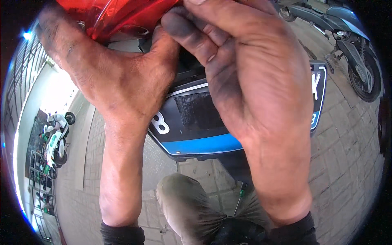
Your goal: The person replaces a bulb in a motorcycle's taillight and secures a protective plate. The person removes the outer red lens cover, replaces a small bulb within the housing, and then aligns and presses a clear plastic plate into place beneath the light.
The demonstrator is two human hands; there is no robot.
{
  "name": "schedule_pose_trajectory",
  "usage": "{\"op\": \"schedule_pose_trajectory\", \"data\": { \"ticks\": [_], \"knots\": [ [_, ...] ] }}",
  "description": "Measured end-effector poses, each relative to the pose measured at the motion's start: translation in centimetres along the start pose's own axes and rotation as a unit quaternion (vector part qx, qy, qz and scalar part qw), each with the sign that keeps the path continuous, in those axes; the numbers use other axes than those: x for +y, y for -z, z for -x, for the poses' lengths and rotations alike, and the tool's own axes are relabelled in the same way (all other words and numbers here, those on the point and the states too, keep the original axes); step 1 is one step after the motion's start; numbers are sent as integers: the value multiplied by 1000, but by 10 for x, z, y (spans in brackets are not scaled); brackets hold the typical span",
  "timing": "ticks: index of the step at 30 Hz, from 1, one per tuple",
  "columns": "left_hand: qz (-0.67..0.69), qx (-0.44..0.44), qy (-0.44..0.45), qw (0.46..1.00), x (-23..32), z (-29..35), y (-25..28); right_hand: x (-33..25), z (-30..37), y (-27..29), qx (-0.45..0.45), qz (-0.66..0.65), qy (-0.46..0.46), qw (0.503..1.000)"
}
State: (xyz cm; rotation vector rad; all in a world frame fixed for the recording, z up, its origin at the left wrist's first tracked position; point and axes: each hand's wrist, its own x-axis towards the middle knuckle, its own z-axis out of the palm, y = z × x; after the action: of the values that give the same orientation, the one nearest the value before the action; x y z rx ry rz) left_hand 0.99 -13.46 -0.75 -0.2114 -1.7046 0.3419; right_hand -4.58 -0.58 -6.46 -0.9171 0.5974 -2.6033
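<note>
— Where does the red lens (122, 18) sit, from where you stand?

— Above the upper edge of the number plate (192, 143), over toward the plate's upper left corner. The top of the lens runs out of sight.

— And the hands?

— The left hand (114, 81) spans it from below, thumb at one side and fingers (51, 24) at the other, so I take it as gripping the lens. The right hand (265, 81) shows its palm, fingers curled close by; some tips are cut off, so I can't tell whether they close on anything.

— How would you handle it?

— I'd have the left hand steady it evenly at both sides, no squeezing in the middle; clear plastic like that probably cracks if twisted. The right could work near the edge in small moves, without levering on the plate.

— Which way does it point?

— Its ridges draw together low on the left and fan out up and rightward. The long axis seems to run side to side, roughly along the plate's upper edge, though I can't say which end is the front.
</note>
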Motion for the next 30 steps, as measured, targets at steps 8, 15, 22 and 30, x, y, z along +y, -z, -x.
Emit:
{"op": "schedule_pose_trajectory", "data": {
  "ticks": [8, 15, 22, 30],
  "knots": [
    [7, 1, 4, 1000, 3, -1, -2, -23, -12, 17, -2, 11, 33, 999],
    [13, 5, 7, 1000, 4, -3, -2, -14, -19, 14, -9, -7, 31, 999],
    [17, 7, 10, 1000, 8, -3, -3, -19, -25, 16, -9, -12, 38, 999],
    [18, 6, 10, 1000, 11, -3, -4, -14, -26, 13, -11, -26, 37, 999]
  ]
}}
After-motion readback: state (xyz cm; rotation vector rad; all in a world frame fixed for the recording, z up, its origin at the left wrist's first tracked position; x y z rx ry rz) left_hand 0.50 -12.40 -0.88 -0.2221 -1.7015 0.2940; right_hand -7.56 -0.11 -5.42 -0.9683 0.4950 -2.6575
